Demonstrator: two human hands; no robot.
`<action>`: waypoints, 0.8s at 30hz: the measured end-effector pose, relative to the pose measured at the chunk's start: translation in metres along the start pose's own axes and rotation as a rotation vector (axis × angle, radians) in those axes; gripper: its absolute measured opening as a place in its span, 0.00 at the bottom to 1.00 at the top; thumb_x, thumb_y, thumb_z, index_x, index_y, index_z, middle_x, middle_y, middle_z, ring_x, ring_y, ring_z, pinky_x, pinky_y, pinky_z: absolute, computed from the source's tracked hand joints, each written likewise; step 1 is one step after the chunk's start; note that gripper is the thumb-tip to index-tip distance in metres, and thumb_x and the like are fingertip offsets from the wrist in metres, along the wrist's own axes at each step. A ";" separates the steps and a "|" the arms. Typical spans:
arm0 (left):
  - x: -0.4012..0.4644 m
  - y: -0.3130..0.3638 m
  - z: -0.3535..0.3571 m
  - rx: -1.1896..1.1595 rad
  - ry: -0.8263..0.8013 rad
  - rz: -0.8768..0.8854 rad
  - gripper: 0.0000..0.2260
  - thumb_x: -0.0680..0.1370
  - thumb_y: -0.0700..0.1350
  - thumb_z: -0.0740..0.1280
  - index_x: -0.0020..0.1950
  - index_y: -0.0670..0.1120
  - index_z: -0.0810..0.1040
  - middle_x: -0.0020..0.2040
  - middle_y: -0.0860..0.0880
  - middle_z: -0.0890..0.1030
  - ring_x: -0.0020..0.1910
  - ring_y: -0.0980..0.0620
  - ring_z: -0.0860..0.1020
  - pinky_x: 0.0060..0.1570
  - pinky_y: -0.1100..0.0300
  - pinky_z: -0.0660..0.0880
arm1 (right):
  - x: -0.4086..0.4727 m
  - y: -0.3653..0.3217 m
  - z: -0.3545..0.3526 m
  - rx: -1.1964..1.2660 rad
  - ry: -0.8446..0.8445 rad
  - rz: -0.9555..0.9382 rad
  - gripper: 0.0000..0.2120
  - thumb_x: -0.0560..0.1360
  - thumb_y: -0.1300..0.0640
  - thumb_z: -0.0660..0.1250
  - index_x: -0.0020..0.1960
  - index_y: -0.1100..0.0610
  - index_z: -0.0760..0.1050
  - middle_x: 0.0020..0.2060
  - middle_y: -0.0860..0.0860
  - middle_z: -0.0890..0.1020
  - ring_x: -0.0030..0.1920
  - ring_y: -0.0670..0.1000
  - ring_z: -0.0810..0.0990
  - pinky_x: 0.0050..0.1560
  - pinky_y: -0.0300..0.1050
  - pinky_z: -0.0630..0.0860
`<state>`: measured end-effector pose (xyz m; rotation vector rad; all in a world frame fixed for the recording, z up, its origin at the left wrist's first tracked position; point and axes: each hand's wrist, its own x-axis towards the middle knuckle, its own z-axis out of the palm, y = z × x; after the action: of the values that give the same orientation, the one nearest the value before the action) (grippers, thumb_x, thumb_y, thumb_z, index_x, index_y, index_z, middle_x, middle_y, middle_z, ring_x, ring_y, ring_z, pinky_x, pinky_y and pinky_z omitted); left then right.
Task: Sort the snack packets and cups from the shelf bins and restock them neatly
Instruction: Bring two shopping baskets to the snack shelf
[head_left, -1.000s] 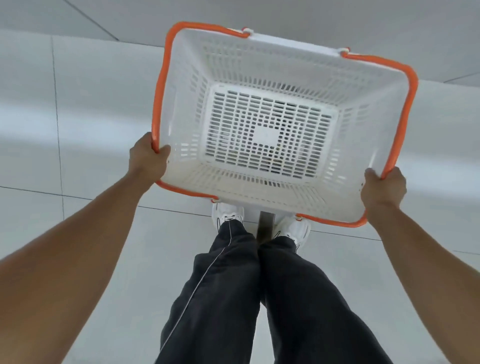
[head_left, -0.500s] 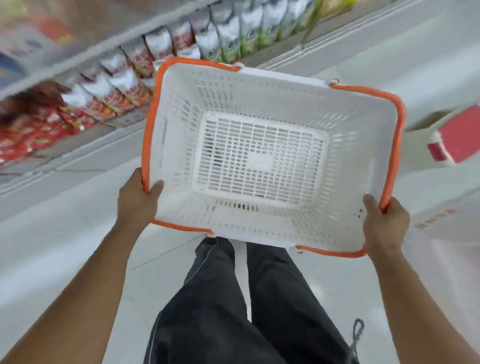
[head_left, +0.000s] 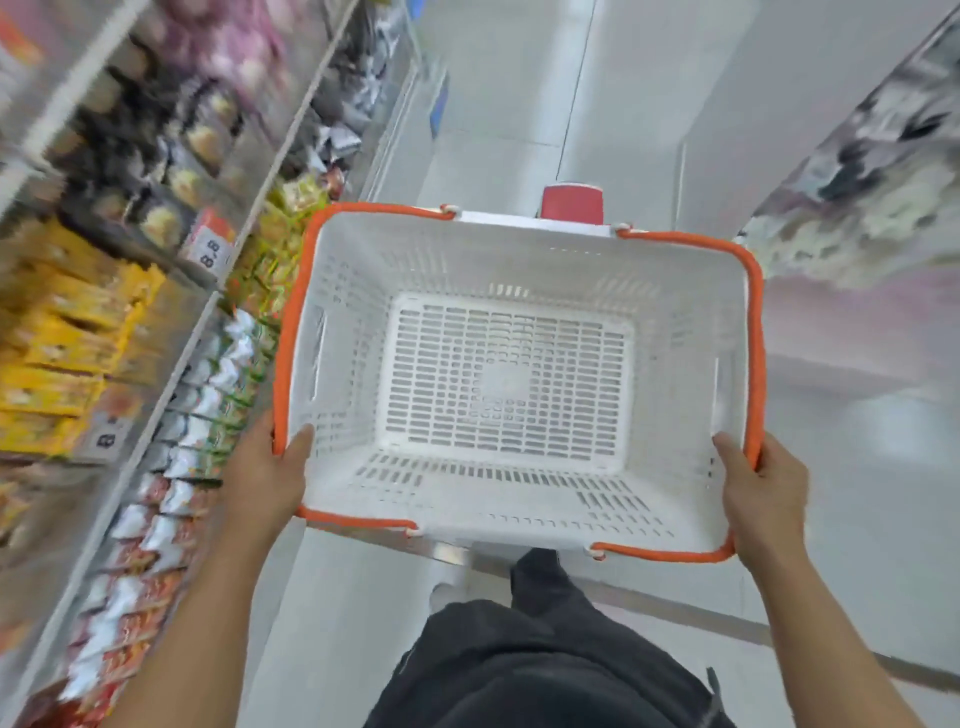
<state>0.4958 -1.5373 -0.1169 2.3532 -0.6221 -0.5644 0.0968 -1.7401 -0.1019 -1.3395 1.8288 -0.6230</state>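
Fingers of both hands are clamped on a white slotted shopping basket (head_left: 511, 374): the left hand (head_left: 265, 475) curls round the near left corner with its thumb hooked over the orange rim, and the right hand (head_left: 763, 499) grips the near right corner the same way, thumb inside the wall. The basket is held out level in front of the body, above the pale floor (head_left: 519, 104) of a shop aisle, and nothing lies in it; the slotted bottom shows bare.

Snack packets (head_left: 176, 467) stand in rows on the shelving (head_left: 156, 410) along the left, just beside the basket's left edge, with yellow packs (head_left: 67, 332) on a shelf above them. All of this is motion-blurred, so brands and any cups cannot be made out. A red-topped object (head_left: 571, 203) shows just past the basket's far rim, and blurred stock (head_left: 862, 197) sits to the right.

Judging by the empty basket, sorting has not begun: no packet has been pulled, none restocked. Everything seems left to do, starting with collecting from the shelf.
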 end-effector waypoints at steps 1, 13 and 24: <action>0.008 0.016 0.010 0.013 -0.020 0.026 0.12 0.80 0.46 0.67 0.61 0.43 0.78 0.52 0.43 0.83 0.50 0.44 0.80 0.48 0.51 0.73 | 0.010 0.004 -0.007 0.017 0.016 0.015 0.15 0.81 0.56 0.64 0.42 0.67 0.72 0.38 0.65 0.76 0.34 0.55 0.72 0.36 0.47 0.69; 0.123 0.145 0.064 -0.059 0.019 0.072 0.13 0.81 0.42 0.65 0.65 0.45 0.76 0.52 0.51 0.81 0.48 0.51 0.78 0.45 0.60 0.72 | 0.186 -0.078 0.008 0.069 0.011 -0.057 0.15 0.80 0.53 0.64 0.42 0.65 0.73 0.35 0.55 0.76 0.36 0.52 0.74 0.40 0.48 0.71; 0.365 0.232 0.113 -0.041 -0.009 0.023 0.12 0.80 0.42 0.67 0.63 0.46 0.78 0.51 0.48 0.83 0.49 0.46 0.80 0.50 0.52 0.75 | 0.370 -0.210 0.120 0.036 0.034 0.001 0.12 0.80 0.53 0.65 0.47 0.63 0.78 0.41 0.59 0.81 0.42 0.56 0.79 0.42 0.48 0.74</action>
<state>0.6596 -1.9529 -0.1271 2.3033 -0.6344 -0.5727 0.2578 -2.1513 -0.1223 -1.3114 1.8363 -0.6790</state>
